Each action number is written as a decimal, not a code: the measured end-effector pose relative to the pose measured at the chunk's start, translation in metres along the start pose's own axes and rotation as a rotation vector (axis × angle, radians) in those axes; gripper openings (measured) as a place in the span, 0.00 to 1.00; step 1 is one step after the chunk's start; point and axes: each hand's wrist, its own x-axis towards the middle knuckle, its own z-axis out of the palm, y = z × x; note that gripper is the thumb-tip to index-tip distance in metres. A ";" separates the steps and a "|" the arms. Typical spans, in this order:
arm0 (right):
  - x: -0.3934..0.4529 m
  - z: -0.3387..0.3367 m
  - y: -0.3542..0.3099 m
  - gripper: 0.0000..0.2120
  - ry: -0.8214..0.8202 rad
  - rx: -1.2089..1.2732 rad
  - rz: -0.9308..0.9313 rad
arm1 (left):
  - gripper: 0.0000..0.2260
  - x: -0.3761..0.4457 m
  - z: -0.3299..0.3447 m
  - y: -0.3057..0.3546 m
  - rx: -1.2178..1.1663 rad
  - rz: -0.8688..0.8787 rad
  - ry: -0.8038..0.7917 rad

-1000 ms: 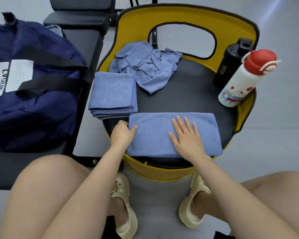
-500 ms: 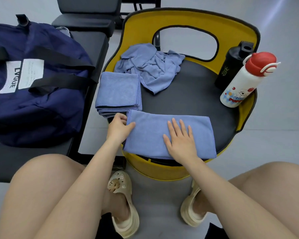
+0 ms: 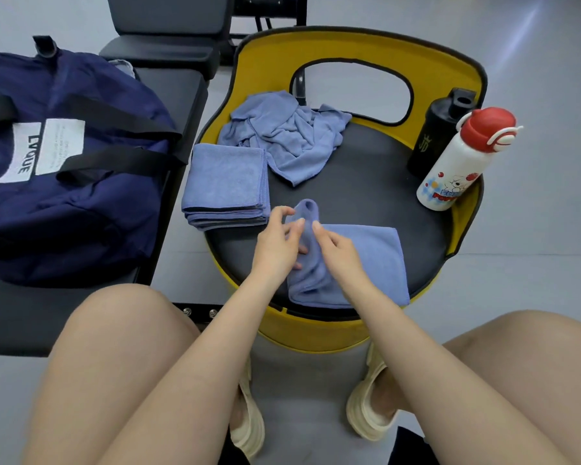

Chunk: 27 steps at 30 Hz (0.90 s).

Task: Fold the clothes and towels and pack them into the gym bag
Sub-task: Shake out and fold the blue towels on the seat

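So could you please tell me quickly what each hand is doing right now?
Left hand: pinching the blue microfibre towel, lifting its left end.
Right hand: holding the same towel.

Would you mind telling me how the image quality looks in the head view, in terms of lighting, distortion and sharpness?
Head view: soft, even light with faint shadows; a pale streak of glare on the floor at upper right; wide-angle bending bows the bench edges and stretches the thighs at the bottom; the bag label and white bottle print read sharp, while the left hand and right hand look slightly soft on the towel.
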 end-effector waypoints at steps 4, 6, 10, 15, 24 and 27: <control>0.001 -0.008 0.006 0.14 -0.036 -0.044 -0.018 | 0.14 -0.003 0.007 -0.001 0.021 -0.007 -0.081; 0.004 -0.013 0.012 0.10 0.007 -0.064 -0.030 | 0.16 -0.001 0.007 -0.006 0.150 0.030 -0.056; 0.003 -0.027 0.017 0.06 0.107 -0.072 0.008 | 0.18 0.004 0.013 -0.017 0.439 0.152 -0.041; 0.001 -0.048 0.020 0.09 0.178 -0.058 0.030 | 0.25 -0.004 0.034 -0.020 0.610 0.276 -0.219; -0.008 -0.083 0.033 0.11 0.307 -0.165 0.039 | 0.42 -0.017 0.063 -0.025 0.936 0.428 -0.462; -0.009 -0.090 0.036 0.12 0.321 -0.188 0.040 | 0.40 -0.017 0.067 -0.027 1.053 0.514 -0.478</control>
